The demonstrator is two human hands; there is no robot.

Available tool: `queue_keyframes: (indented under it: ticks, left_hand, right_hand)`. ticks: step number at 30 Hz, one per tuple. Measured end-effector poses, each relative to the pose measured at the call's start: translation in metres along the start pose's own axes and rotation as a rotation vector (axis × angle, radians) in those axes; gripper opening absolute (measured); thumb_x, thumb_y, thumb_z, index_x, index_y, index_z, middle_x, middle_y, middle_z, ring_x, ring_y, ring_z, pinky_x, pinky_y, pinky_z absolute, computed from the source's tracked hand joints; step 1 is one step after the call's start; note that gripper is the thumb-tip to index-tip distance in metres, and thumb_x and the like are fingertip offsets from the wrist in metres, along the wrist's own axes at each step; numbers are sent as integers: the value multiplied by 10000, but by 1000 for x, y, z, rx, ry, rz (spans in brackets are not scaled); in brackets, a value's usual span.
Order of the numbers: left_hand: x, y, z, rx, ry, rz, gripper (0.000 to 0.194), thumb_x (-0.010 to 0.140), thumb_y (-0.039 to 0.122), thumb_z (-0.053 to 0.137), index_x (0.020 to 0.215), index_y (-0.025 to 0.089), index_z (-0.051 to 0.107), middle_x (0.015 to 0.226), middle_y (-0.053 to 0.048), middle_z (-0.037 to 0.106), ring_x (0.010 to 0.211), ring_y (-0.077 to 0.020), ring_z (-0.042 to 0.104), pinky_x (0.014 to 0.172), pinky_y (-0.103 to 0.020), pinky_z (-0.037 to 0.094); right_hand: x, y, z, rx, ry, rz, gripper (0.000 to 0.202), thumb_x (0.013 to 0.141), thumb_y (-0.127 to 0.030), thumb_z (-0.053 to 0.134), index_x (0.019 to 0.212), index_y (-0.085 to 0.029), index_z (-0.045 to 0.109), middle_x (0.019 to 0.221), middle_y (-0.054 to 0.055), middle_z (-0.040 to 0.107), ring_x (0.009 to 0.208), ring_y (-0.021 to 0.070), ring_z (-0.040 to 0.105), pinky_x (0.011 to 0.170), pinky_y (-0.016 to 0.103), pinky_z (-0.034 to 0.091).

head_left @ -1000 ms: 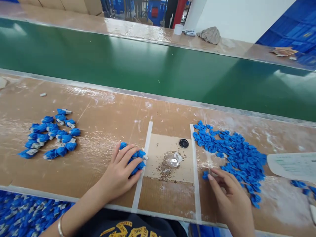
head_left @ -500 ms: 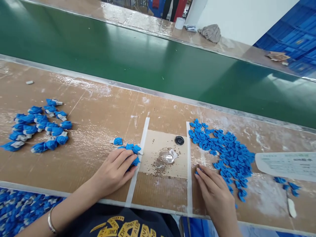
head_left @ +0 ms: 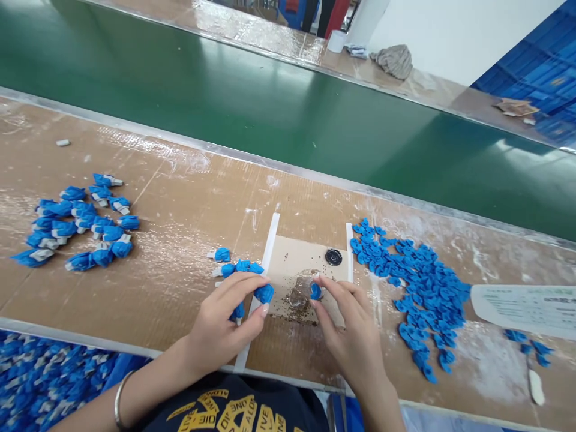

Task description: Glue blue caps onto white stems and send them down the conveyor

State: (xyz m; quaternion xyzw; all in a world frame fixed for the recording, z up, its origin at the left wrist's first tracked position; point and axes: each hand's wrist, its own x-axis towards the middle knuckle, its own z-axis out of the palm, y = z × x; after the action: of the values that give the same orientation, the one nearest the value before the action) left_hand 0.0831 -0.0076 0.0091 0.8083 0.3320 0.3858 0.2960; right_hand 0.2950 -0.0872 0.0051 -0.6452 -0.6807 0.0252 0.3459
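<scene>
Between thumb and fingers, my left hand [head_left: 222, 318] pinches a blue folded bud-like piece [head_left: 264, 294] just left of the stained square. My right hand [head_left: 353, 327] pinches a small curved blue petal-like piece [head_left: 315, 291] above the wet, brown-speckled patch [head_left: 294, 300]. The two held pieces face each other, a short way apart. Beside my left hand lie several blue buds with pale stubs [head_left: 243, 265], partly covered by the fingers. To the right of my right hand spreads a heap of blue petal pieces [head_left: 423, 282].
A black round cap [head_left: 333, 257] lies on the pale cardboard square [head_left: 288, 252] between white tape strips. More blue buds [head_left: 83, 219] sit at left. A pale printed bottle-like object [head_left: 526, 306] reaches in from the right. A green belt [head_left: 270, 108] runs behind.
My right hand has moved left from the petal heap to the wet patch, carrying a petal piece. My left hand has lifted a bud from the group and brought it rightward.
</scene>
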Motion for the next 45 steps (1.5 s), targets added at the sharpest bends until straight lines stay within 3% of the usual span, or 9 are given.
queue_keyframes:
  ticks: [5, 9, 13, 26, 33, 37, 41, 43, 45]
  left_hand:
    - [2, 8, 2, -44, 54, 33, 313, 846, 88, 598, 1144, 181, 619, 1062, -95, 700, 1033, -199, 657, 914, -349, 572]
    - [5, 27, 10, -613, -48, -408, 200, 882, 207, 610, 1072, 204, 669, 986, -64, 723, 927, -188, 692, 812, -308, 598]
    - [8, 37, 22, -1216, -154, -810, 173, 896, 330, 646, 988, 200, 712, 876, -32, 729, 808, -147, 705, 741, -235, 591]
    - [7, 40, 26, -1388, -195, -914, 175, 889, 338, 684, 937, 184, 751, 852, -32, 726, 736, -100, 677, 714, -181, 575]
    - [9, 35, 24, -1106, -312, -837, 149, 785, 263, 771, 899, 178, 726, 779, -18, 722, 728, -113, 665, 678, -185, 532]
    - [8, 28, 4, -906, -295, -809, 216, 757, 298, 763, 938, 187, 722, 774, -31, 745, 705, -170, 697, 652, -266, 565]
    - [3, 5, -31, -294, 1, -648, 219, 794, 347, 731, 972, 221, 716, 854, -11, 749, 780, -187, 707, 713, -299, 573]
    - [2, -15, -47, 149, 127, -483, 228, 836, 353, 687, 1023, 224, 700, 944, 9, 735, 882, -194, 694, 851, -338, 548]
    - [3, -37, -59, 486, 124, -293, 261, 914, 324, 580, 1126, 190, 652, 1102, -3, 690, 1083, -235, 637, 1019, -414, 466]
  right_hand:
    - [-8, -5, -1, 172, 5, 152, 348, 906, -173, 622, 1242, -262, 596, 1091, 57, 699, 968, 214, 610, 828, 374, 549]
    - [-17, -23, -2, 635, 171, 420, 340, 901, -248, 650, 1236, -256, 590, 1113, 90, 707, 1011, 224, 680, 830, 385, 590]
    - [-18, -36, 3, 866, 238, 488, 295, 920, -291, 617, 1213, -265, 608, 1093, 95, 721, 1018, 235, 699, 837, 390, 613]
    - [-22, -52, 8, 845, 206, 486, 349, 882, -177, 673, 1207, -280, 597, 1122, 51, 707, 1007, 187, 692, 854, 330, 604]
    - [-22, -59, 11, 499, 79, 119, 500, 878, -6, 551, 1284, -297, 542, 1197, 28, 657, 1146, 183, 593, 992, 397, 514]
    - [-32, -45, -5, 357, 88, 185, 436, 898, -133, 613, 1303, -273, 533, 1231, 55, 641, 1148, 215, 592, 949, 401, 526]
    - [-53, 4, -32, -217, 295, 393, 210, 927, -302, 616, 1094, -188, 669, 993, 81, 691, 845, 211, 644, 808, 377, 518]
    - [-65, 32, -42, -429, 276, 436, 300, 957, -374, 543, 1082, -139, 682, 982, 125, 685, 810, 234, 632, 780, 403, 510]
    - [-76, 53, -47, -569, 189, 426, 378, 978, -398, 461, 1057, -113, 695, 989, 155, 684, 855, 272, 629, 787, 426, 501]
